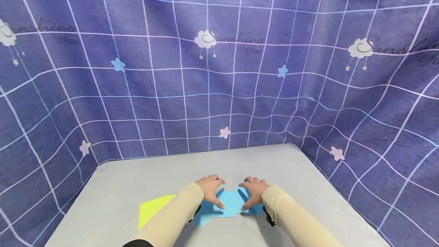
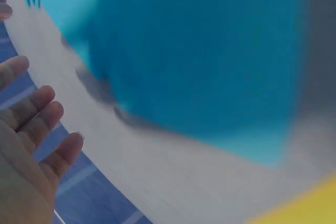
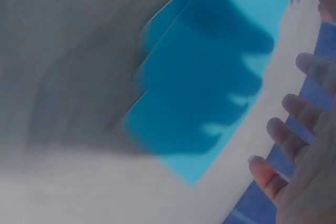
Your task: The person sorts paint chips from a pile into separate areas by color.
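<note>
Fingers (image 3: 287,136) spread and empty, left hand (image 1: 208,189) and right hand (image 1: 256,191) hover over blue sheets (image 1: 228,202); I judge this arranging, next needing light contact.

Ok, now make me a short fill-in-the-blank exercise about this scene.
1. The left grip and right grip are above ____ sheets.
2. To their left, another sheet is ____.
3. The lettering on the curtain starts with the word ____.
4. The curtain's clouds are ____.

Missing words: blue; yellow; Sunshine; white.
</note>
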### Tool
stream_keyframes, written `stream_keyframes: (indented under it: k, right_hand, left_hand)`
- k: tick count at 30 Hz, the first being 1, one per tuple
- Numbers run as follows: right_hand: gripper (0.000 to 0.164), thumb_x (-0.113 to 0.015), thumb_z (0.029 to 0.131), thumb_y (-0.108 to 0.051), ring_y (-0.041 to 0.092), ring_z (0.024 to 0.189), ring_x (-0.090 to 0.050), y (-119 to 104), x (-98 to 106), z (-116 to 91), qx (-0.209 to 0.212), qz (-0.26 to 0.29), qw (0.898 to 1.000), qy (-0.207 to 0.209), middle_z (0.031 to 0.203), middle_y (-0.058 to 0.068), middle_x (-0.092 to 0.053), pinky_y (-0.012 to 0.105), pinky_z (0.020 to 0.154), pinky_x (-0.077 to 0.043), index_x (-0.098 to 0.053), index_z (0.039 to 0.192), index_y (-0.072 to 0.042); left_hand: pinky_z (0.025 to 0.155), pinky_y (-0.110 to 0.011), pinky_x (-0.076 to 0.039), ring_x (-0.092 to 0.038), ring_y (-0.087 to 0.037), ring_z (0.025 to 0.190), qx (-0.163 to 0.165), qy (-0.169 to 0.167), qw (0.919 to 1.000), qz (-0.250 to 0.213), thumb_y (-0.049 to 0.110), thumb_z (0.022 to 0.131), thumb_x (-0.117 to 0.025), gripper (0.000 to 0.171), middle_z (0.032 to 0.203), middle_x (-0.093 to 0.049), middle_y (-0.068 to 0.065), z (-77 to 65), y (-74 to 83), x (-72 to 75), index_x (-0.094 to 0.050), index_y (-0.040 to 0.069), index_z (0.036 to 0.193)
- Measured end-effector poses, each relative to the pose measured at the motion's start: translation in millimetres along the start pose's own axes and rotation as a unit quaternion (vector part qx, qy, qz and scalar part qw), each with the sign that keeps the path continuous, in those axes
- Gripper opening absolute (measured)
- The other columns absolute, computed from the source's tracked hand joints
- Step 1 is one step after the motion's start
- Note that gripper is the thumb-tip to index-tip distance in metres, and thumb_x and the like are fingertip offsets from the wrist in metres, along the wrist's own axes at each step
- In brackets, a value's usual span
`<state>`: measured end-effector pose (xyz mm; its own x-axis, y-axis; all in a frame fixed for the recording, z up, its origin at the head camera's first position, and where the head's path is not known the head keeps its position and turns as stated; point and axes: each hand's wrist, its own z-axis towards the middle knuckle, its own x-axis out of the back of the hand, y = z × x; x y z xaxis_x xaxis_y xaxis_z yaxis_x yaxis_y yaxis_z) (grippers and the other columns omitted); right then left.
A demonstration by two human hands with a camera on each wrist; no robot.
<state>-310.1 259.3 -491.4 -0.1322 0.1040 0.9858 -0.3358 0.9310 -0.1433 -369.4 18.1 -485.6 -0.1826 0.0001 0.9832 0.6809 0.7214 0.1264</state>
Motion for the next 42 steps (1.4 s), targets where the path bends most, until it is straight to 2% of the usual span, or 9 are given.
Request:
stream_keyframes:
  k: [5,10,13,18,21,24,32,36,42]
  right_hand:
    - [0.092,-0.088,0.07,-0.06,0.038,0.131,-0.05,-19.3,-5.6,17.8,0.02,-0.007,1.0,0.003,0.145,0.014,-0.05,0.062,0.105,-0.041,-0.059,0.145,-0.016]
    - [0.093,-0.088,0.07,-0.06,0.038,0.13,-0.05,-42.8,-10.8,34.1,0.043,-0.004,0.999,-0.001,0.145,0.014,-0.05,0.062,0.105,-0.042,-0.058,0.146,-0.016]
    - [0.093,-0.088,0.07,-0.06,0.037,0.13,-0.05,-57.4,-11.5,40.9,0.053,-0.002,0.999,-0.009,0.145,0.013,-0.05,0.061,0.106,-0.041,-0.057,0.147,-0.016]
    - [0.092,-0.088,0.07,-0.06,0.036,0.131,-0.05,-71.7,-16.6,48.6,0.055,-0.001,0.998,-0.018,0.144,0.012,-0.05,0.061,0.108,-0.041,-0.058,0.146,-0.018]
    - [0.092,-0.088,0.069,-0.061,0.035,0.13,-0.05,-79.0,-19.9,53.2,0.057,-0.006,0.998,-0.021,0.143,0.012,-0.051,0.059,0.107,-0.042,-0.059,0.145,-0.018]
    - [0.093,-0.088,0.069,-0.062,0.033,0.128,-0.051,-85.8,-23.3,56.6,0.059,-0.011,0.998,-0.03,0.141,0.01,-0.052,0.057,0.107,-0.043,-0.058,0.146,-0.018]
    - [0.093,-0.088,0.07,-0.062,0.031,0.126,-0.05,-101.5,-22.5,56.0,0.058,-0.011,0.997,-0.047,0.137,0.009,-0.053,0.055,0.106,-0.044,-0.059,0.145,-0.017]
    - [0.089,-0.09,0.071,-0.058,0.028,0.123,-0.051,-105.7,-21.1,56.3,0.056,0.003,0.997,-0.05,0.135,0.008,-0.054,0.05,0.105,-0.045,-0.06,0.144,-0.017]
    - [0.089,-0.094,0.068,-0.051,0.03,0.12,-0.052,-105.7,-21.9,58.4,0.044,0.038,0.997,-0.051,0.133,0.009,-0.053,0.048,0.101,-0.05,-0.061,0.143,-0.017]
  left_hand:
    - [0.107,-0.048,-0.046,-0.053,-0.029,0.13,0.024,0.011,0.9996,-0.001,0.066,0.07,-0.087,0.095,0.138,-0.057,-0.01,-26.5,-30.7,-4.6,-0.057,0.016,0.145]
    - [0.108,-0.048,-0.046,-0.054,-0.03,0.129,0.057,0.025,0.9981,-0.007,0.064,0.068,-0.089,0.098,0.136,-0.058,-0.01,-54.6,-47.0,-5.5,-0.056,0.015,0.146]
    - [0.109,-0.048,-0.045,-0.054,-0.03,0.13,0.068,0.024,0.9974,-0.009,0.065,0.067,-0.089,0.1,0.138,-0.057,-0.011,-65.9,-49.5,-5.5,-0.055,0.015,0.147]
    - [0.11,-0.05,-0.043,-0.05,-0.032,0.136,0.077,-0.005,0.9968,-0.021,0.065,0.066,-0.089,0.105,0.146,-0.053,-0.014,-75.6,-43.1,-8.4,-0.052,0.015,0.151]
    - [0.11,-0.048,-0.044,-0.051,-0.03,0.135,0.076,-0.009,0.9968,-0.023,0.065,0.065,-0.09,0.105,0.145,-0.053,-0.012,-79.1,-42.3,-10.0,-0.053,0.016,0.15]
    - [0.11,-0.045,-0.044,-0.052,-0.025,0.131,0.065,0.002,0.9978,-0.013,0.067,0.064,-0.09,0.105,0.144,-0.054,-0.007,-79.9,-46.0,-14.5,-0.054,0.017,0.15]
    - [0.102,-0.044,-0.048,-0.054,-0.019,0.118,0.029,0.031,0.9989,0.018,0.067,0.07,-0.087,0.093,0.133,-0.058,-0.001,-73.0,-52.2,-24.5,-0.062,0.013,0.141]
    - [0.099,-0.042,-0.05,-0.055,-0.017,0.11,0.038,0.031,0.9986,0.02,0.066,0.068,-0.088,0.092,0.123,-0.058,-0.001,-67.5,-51.8,-26.4,-0.063,0.013,0.139]
    - [0.1,-0.038,-0.051,-0.061,-0.019,0.11,0.073,0.002,0.9973,-0.007,0.062,0.067,-0.091,0.095,0.12,-0.061,-0.005,-57.5,-45.5,-23.1,-0.061,0.014,0.142]
